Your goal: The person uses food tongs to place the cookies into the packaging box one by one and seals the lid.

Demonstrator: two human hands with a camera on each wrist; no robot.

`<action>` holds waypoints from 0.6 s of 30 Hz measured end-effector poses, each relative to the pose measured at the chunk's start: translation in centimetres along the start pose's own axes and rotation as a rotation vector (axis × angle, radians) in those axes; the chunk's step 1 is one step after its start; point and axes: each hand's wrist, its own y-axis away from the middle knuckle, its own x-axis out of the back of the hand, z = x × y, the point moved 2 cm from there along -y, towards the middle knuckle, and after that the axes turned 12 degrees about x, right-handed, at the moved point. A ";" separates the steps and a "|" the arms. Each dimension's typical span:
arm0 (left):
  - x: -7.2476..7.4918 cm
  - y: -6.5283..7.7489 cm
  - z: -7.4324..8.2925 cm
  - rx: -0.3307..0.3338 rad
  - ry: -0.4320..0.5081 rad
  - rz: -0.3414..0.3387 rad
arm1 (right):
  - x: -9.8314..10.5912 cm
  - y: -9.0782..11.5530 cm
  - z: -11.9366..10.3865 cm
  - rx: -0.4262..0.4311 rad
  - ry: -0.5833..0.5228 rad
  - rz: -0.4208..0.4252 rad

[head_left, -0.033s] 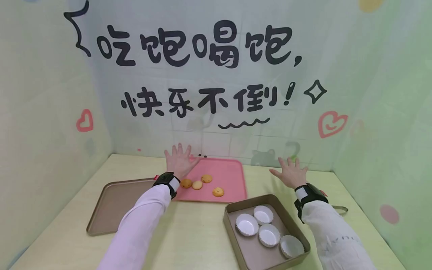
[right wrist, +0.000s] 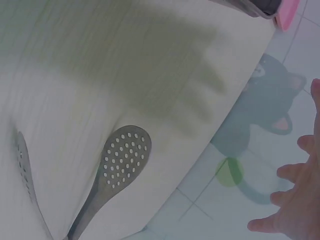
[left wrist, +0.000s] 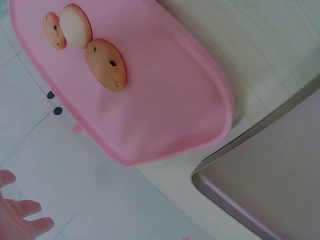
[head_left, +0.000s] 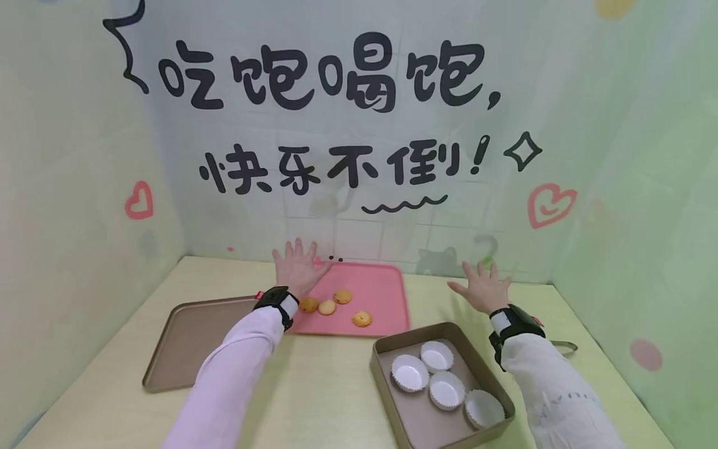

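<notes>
My left hand (head_left: 295,269) hovers with fingers spread over the far left corner of a pink tray (head_left: 387,293), holding nothing. Several cookies lie on that tray, among them a round one (head_left: 361,318) apart from the rest and a dark-dotted one (left wrist: 106,65). My right hand (head_left: 483,290), also spread and holding nothing, is raised above the table's back right part. Below it, the right wrist view shows metal tongs with perforated heads (right wrist: 127,156) lying on the table. In the head view the right forearm hides most of them.
A brown square baking pan (head_left: 387,374) at front right holds several white fluted cups (head_left: 410,373). To the left lies a shallow brown tray (head_left: 182,343), partly hidden by the left arm. Printed cloth walls (head_left: 359,237) close off the table's back and sides.
</notes>
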 end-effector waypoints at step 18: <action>1.5 3.8 4.1 -0.265 0.078 -0.072 | 0.2 0.4 -0.4 0.239 -0.291 -0.136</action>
